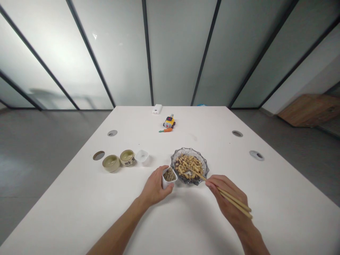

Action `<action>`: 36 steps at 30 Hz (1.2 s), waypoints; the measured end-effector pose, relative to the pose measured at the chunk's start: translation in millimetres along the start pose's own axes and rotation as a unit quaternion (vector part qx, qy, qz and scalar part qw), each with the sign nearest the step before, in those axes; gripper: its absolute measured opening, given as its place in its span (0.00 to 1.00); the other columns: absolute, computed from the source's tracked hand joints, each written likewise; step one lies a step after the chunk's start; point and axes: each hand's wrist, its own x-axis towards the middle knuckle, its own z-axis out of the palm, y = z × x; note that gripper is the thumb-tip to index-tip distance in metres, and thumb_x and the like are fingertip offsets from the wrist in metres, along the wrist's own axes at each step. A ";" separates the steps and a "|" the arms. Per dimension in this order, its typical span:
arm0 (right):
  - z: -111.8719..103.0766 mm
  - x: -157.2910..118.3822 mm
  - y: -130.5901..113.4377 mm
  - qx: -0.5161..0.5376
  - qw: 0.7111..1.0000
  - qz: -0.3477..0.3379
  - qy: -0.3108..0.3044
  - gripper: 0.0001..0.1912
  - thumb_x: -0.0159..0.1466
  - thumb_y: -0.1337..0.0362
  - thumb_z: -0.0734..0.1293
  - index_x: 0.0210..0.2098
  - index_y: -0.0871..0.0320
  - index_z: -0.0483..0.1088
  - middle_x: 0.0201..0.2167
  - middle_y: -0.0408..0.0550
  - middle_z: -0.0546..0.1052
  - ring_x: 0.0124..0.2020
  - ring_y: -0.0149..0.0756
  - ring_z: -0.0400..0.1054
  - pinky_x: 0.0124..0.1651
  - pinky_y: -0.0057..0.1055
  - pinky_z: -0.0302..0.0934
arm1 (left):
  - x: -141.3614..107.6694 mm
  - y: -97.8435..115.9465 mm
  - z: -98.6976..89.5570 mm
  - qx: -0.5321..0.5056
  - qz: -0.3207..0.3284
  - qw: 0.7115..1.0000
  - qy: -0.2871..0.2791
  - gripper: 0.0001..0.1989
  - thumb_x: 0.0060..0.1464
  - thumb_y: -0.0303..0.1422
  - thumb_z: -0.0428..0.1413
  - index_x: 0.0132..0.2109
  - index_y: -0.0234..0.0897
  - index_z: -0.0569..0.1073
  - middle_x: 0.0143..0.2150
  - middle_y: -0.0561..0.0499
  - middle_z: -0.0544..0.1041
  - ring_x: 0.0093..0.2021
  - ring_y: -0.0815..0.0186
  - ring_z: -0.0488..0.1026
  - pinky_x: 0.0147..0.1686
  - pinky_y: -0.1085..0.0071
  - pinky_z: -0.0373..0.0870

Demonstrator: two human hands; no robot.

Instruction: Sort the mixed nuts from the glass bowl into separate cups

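Observation:
My left hand (pixel 156 186) is wrapped round a small white cup (pixel 166 183), its thumb on the near side. Dry greenish-brown bits that look like tea leaves (pixel 169 175) fill the cup. Close to its right stands a clear glass bowl (pixel 190 152) with a scalloped rim, holding peanuts in their shells (pixel 195 163) and some darker pieces. My right hand (pixel 230 198) grips a pair of wooden chopsticks (pixel 233 201). Their tips reach down among the peanuts; whether they pinch one I cannot tell.
Left of the white cup are an empty white cup (pixel 142 157) and two olive-green bowls, one lettered (pixel 127 158), one plain (pixel 111 163). Farther back lie a yellow toy vehicle (pixel 169 122), an orange-and-green toy carrot (pixel 166 130) and a white box (pixel 157 109). Round holes (pixel 98 155) pierce the white table (pixel 148 226).

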 end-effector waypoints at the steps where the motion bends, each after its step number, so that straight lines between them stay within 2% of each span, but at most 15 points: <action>1: 0.0 0.6 -2.4 -0.006 1.000 0.002 0.024 0.06 0.71 0.64 0.68 0.38 0.52 0.78 0.36 0.46 0.81 0.36 0.35 0.77 0.43 0.30 0.72 | -0.1 0.4 -0.3 -0.001 0.000 1.000 0.001 0.30 0.53 0.33 0.60 0.62 0.36 0.66 0.58 0.40 0.77 0.58 0.49 0.75 0.62 0.50 0.71; 3: 1.0 1.6 -8.6 -0.012 0.998 0.018 0.065 0.08 0.71 0.62 0.68 0.36 0.52 0.79 0.35 0.46 0.81 0.35 0.35 0.77 0.40 0.30 0.72 | -0.1 1.1 -0.6 -0.003 -0.002 1.000 0.002 0.30 0.53 0.33 0.60 0.62 0.37 0.66 0.57 0.40 0.77 0.57 0.49 0.76 0.61 0.51 0.71; 5: 3.3 2.2 -15.2 0.010 0.996 0.032 0.081 0.10 0.71 0.61 0.67 0.35 0.52 0.79 0.34 0.45 0.81 0.34 0.35 0.77 0.38 0.29 0.72 | 0.1 1.5 -0.5 -0.004 -0.004 1.000 0.002 0.30 0.52 0.33 0.60 0.62 0.36 0.66 0.57 0.40 0.77 0.57 0.49 0.76 0.61 0.50 0.71; 9: 6.8 2.5 -21.0 0.081 0.995 0.025 0.050 0.11 0.72 0.58 0.67 0.34 0.52 0.78 0.32 0.45 0.81 0.34 0.35 0.77 0.37 0.29 0.72 | 0.6 1.5 0.2 -0.005 -0.007 1.000 -0.001 0.30 0.53 0.34 0.60 0.62 0.35 0.66 0.58 0.38 0.77 0.58 0.48 0.75 0.62 0.49 0.71; 14: 2.2 3.8 -10.8 0.038 0.996 0.054 0.064 0.14 0.73 0.58 0.65 0.32 0.53 0.76 0.31 0.44 0.79 0.33 0.34 0.75 0.36 0.28 0.70 | 0.7 1.1 -0.1 0.001 -0.003 1.000 -0.001 0.30 0.52 0.33 0.60 0.62 0.36 0.66 0.58 0.39 0.77 0.58 0.49 0.75 0.62 0.50 0.71; 21: 7.9 3.4 -2.7 0.033 0.997 0.065 -0.037 0.12 0.72 0.57 0.67 0.33 0.52 0.77 0.32 0.44 0.79 0.34 0.33 0.75 0.38 0.28 0.69 | 0.4 1.0 -0.6 -0.001 0.005 1.000 0.000 0.30 0.53 0.33 0.60 0.62 0.37 0.66 0.59 0.40 0.76 0.59 0.50 0.75 0.62 0.50 0.70; 25: 9.6 1.7 -2.9 0.049 0.995 0.071 -0.058 0.11 0.72 0.59 0.66 0.35 0.52 0.78 0.34 0.44 0.80 0.35 0.33 0.76 0.41 0.28 0.70 | 0.2 1.4 -1.2 0.002 0.002 1.000 0.001 0.29 0.53 0.34 0.60 0.62 0.37 0.66 0.59 0.39 0.76 0.58 0.49 0.75 0.62 0.50 0.71; 31: 1.6 3.7 -1.3 0.017 0.998 0.058 -0.001 0.12 0.72 0.58 0.66 0.34 0.52 0.78 0.33 0.45 0.80 0.34 0.35 0.76 0.38 0.29 0.71 | 1.1 0.4 -0.4 0.007 0.003 1.000 -0.004 0.30 0.53 0.34 0.59 0.62 0.34 0.66 0.60 0.37 0.76 0.60 0.47 0.74 0.63 0.48 0.70; 36: 6.3 3.2 -8.4 0.035 0.994 0.078 0.068 0.15 0.73 0.57 0.65 0.33 0.53 0.78 0.32 0.47 0.80 0.35 0.37 0.77 0.38 0.32 0.72 | 0.5 2.1 -1.9 0.002 -0.005 1.000 -0.005 0.30 0.53 0.34 0.59 0.62 0.36 0.66 0.60 0.38 0.76 0.59 0.48 0.74 0.62 0.48 0.70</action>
